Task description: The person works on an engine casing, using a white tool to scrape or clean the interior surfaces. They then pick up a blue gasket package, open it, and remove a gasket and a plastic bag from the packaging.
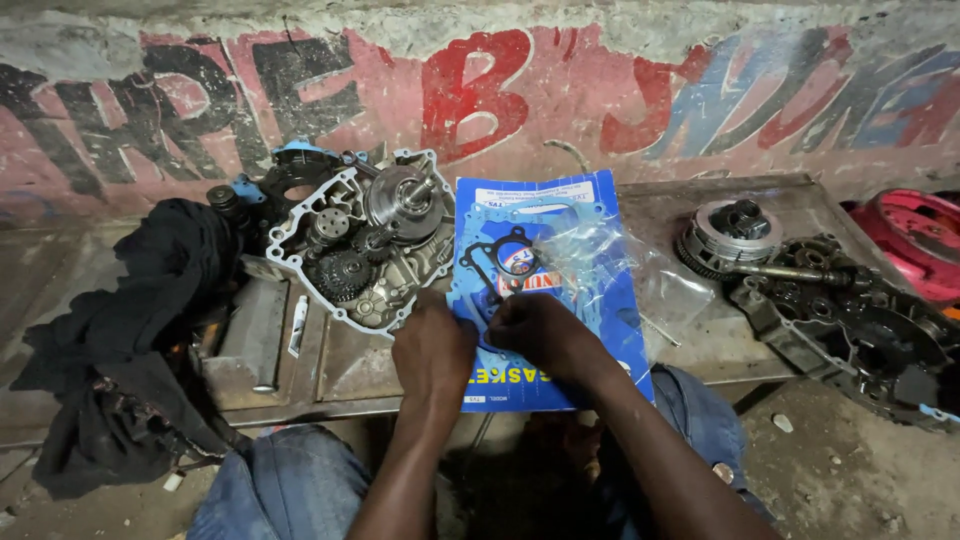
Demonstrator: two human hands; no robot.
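Fingers of both your left hand [432, 345] and right hand [540, 332] pinch the blue gasket pack [545, 290] flat on the metal bench [700, 340], its clear wrap [610, 262] loose beyond them, the open engine case [360, 245] just left.

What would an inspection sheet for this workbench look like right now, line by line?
Surface: worn metal bench, dirty, set against a painted wall.
Job's things: blue gasket card in a clear plastic wrapper, lying flat on the bench; open engine case with exposed gears just left of it.
Clutter: black cloth heaped at the left; clutch assembly and dark engine cover at the right; small white tube near the case.
Grippers: left hand and right hand both rest on the gasket card, fingers curled; what they pinch cannot be told.
Cables: nothing seen.
Surroundings: painted wall, dirt floor, red rim at far right.
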